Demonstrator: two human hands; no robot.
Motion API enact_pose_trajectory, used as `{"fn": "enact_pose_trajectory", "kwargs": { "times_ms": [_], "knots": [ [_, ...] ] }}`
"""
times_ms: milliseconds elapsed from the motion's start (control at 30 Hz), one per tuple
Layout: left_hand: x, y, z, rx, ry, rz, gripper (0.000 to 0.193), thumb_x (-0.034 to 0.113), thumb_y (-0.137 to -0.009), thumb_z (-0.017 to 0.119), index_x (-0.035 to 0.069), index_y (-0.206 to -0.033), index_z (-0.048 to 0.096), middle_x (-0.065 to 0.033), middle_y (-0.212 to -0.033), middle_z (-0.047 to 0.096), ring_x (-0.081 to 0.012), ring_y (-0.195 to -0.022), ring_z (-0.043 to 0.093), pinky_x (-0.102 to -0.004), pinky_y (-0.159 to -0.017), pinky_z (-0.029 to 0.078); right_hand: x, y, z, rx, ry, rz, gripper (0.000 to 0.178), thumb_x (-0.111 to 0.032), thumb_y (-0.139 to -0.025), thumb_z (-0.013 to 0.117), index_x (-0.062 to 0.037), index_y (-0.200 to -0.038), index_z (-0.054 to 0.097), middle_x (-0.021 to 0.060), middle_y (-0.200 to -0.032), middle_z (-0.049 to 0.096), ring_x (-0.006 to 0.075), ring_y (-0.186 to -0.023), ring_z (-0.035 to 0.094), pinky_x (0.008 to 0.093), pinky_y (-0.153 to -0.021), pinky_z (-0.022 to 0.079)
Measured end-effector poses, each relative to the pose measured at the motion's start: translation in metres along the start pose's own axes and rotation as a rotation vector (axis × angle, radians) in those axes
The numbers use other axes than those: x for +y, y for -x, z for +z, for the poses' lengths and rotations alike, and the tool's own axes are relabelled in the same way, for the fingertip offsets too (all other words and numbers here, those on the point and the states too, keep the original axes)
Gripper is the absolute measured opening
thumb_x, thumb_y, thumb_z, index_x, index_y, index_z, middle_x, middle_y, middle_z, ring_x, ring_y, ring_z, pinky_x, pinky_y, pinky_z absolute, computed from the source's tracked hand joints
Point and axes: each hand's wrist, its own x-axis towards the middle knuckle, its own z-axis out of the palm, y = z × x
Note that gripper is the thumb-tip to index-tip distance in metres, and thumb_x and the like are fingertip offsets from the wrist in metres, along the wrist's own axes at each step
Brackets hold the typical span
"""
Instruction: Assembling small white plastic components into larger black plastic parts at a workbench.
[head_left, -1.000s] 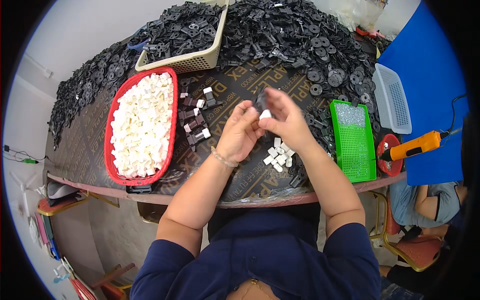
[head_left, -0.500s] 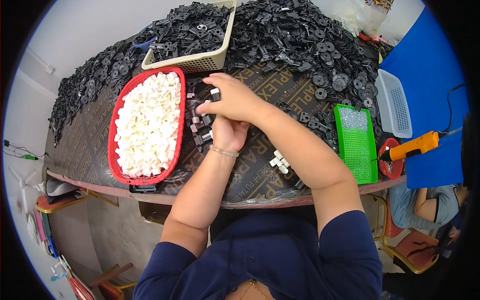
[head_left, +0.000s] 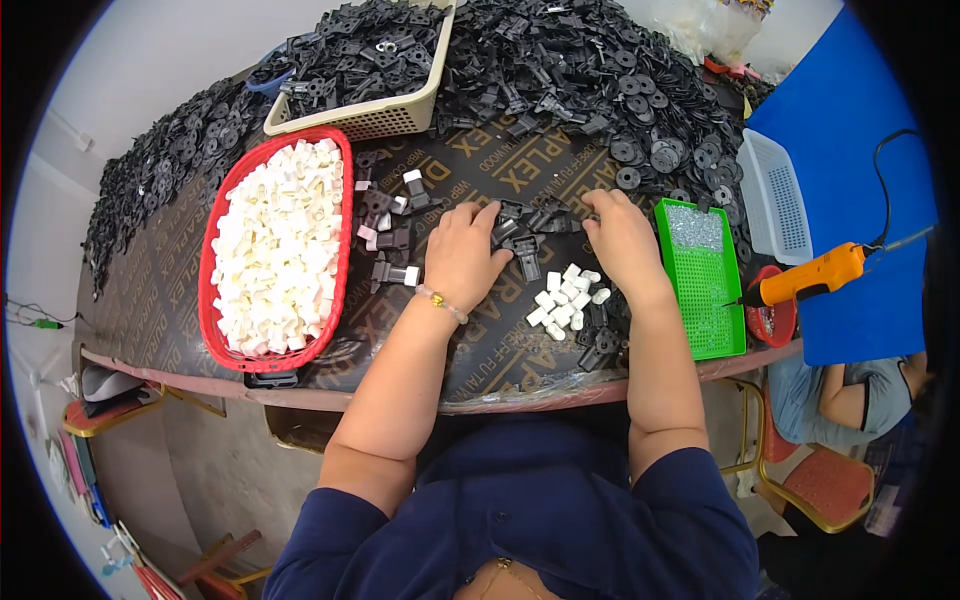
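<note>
My left hand lies palm down over the dark table, thumb held away from the fingers, its fingertips at the edge of a small group of black plastic brackets. On the other side of that group is my right hand, also palm down, thumb and fingers apart. Neither hand visibly grips anything, though the undersides are hidden. Between my forearms lies a little heap of white plastic pieces. Left of my left hand, several black brackets with white pieces fitted to them lie beside the red basket.
A red basket full of white pieces stands left, a beige basket of black parts behind it. Black parts pile along the back. At right are a green tray of small metal bits, a white basket and an orange electric screwdriver.
My hands were together near the red basket, the right crossing over the left. Now they are apart; the right has moved far right, uncovering the white heap and black brackets.
</note>
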Motion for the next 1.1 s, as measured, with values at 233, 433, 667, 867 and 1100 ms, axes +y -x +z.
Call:
{"fn": "enact_pose_trajectory", "kwargs": {
  "times_ms": [233,433,667,867,1100],
  "knots": [
    [-0.007,-0.01,-0.005,-0.036,-0.079,-0.019,0.032,0.014,-0.074,0.081,0.007,-0.104,0.074,-0.0121,-0.111,0.065,-0.0332,-0.106,0.061,-0.0412,-0.094,0.049,0.014,-0.01,0.016,0.173,-0.026,-0.125,0.037,0.008,-0.08,0.055,-0.0022,-0.115,0.065,0.0189,-0.109,0.065,0.0388,-0.101,0.064,0.0467,-0.092,0.052],
    [-0.003,-0.013,-0.015,-0.052,0.496,-0.068,0.037,0.0,-0.084,0.071,0.013,-0.119,0.072,-0.0067,-0.12,0.06,-0.0181,-0.098,0.058,-0.0312,-0.086,0.051,0.048,0.0,-0.016,0.082,0.099,0.196,0.032,0.005,-0.082,0.057,-0.0049,-0.11,0.068,0.0176,-0.102,0.069,0.0371,-0.096,0.066,0.0457,-0.085,0.053],
    [0.006,-0.013,-0.022,-0.314,1.402,-0.415,0.044,-0.001,-0.095,0.063,0.002,-0.138,0.054,-0.0113,-0.114,0.067,-0.0111,-0.086,0.065,-0.0212,-0.065,0.051,0.027,0.004,-0.006,-0.117,0.204,0.047,0.034,-0.006,-0.073,0.077,-0.0065,-0.107,0.072,0.0117,-0.105,0.071,0.0347,-0.108,0.06,0.0452,-0.094,0.049],
    [0.003,-0.016,-0.021,-0.221,1.698,-0.407,0.041,0.009,-0.1,0.053,-0.003,-0.139,0.05,-0.0287,-0.14,0.054,-0.0303,-0.11,0.068,-0.0331,-0.089,0.06,0.028,-0.003,0.012,-0.032,0.246,0.038,0.03,-0.007,-0.074,0.076,-0.0093,-0.103,0.074,0.008,-0.097,0.072,0.0318,-0.103,0.061,0.0458,-0.092,0.045],
    [-0.008,-0.015,-0.013,-0.315,2.013,-0.405,0.033,0.024,-0.107,0.048,-0.002,-0.126,0.056,-0.0264,-0.135,0.057,-0.0398,-0.11,0.068,-0.0415,-0.091,0.062,0.032,0.0,0.02,-0.104,0.234,-0.078,0.037,-0.003,-0.076,0.07,-0.0095,-0.113,0.071,0.0121,-0.103,0.067,0.033,-0.102,0.062,0.0451,-0.093,0.048]
  ]
}}
